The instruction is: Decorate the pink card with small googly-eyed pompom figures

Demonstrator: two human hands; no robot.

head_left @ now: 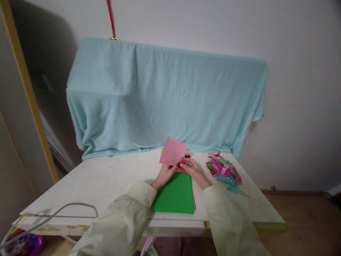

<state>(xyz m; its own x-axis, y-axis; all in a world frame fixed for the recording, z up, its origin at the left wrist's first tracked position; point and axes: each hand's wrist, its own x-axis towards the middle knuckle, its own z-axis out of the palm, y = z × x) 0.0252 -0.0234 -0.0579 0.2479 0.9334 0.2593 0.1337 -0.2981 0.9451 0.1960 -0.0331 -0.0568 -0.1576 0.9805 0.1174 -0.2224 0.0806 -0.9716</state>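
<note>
Seen from above and behind two pale-sleeved arms, reaching forward over a white worktop. Left hand closed on the lower edge of a pink paper sheet, pinching it between thumb and fingers and holding it upright and slightly tilted, above the worktop and just past the fingertips. Right hand lying just right of the left, fingers curled around a small red tool pressed against the sheet's lower right corner; probably a paper punch, though too small to tell for sure. Along the sheet's right and top edges, a faint row of tiny holes or notches. Directly beneath both hands, toward the near edge, a green paper sheet lying flat, with a thin red edge of another sheet showing along its right side. Right of the right hand, near but apart from it, a heap of paper strips in pink, green, red and teal, with one teal piece trailing toward the worktop's right edge. Behind everything, a light blue cloth draped over a bulky shape against the wall, its hem resting on the back of the worktop. At lower left, a grey wire frame jutting in front of the worktop edge
</note>
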